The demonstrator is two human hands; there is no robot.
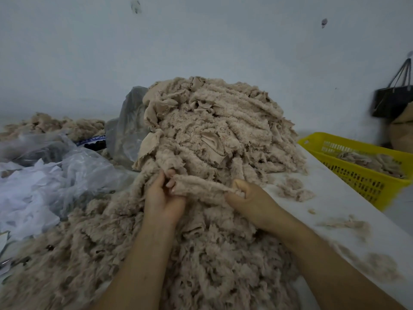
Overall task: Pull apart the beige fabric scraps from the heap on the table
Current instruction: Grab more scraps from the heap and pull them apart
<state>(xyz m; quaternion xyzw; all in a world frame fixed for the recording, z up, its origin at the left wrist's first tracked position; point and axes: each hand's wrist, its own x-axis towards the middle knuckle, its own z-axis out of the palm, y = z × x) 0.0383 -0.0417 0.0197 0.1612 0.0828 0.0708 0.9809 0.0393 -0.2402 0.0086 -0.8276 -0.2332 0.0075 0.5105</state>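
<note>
Left hand (164, 198) and right hand (250, 202), two in all, near each other, each with fingers curled tight on one end of a single beige fabric scrap (201, 186) stretched between them. Just beyond both hands, touching the scrap: one tall heap (214, 130) of like scraps, spilling down under the wrists. Right of the right hand, bare counter (335, 209), then one yellow basket (362, 171). Left of the left hand, crumpled clear plastic bags (73, 175).

Heap (214, 130) blocks ahead, yellow basket (362, 166) right, bare table (339, 204) between
</note>
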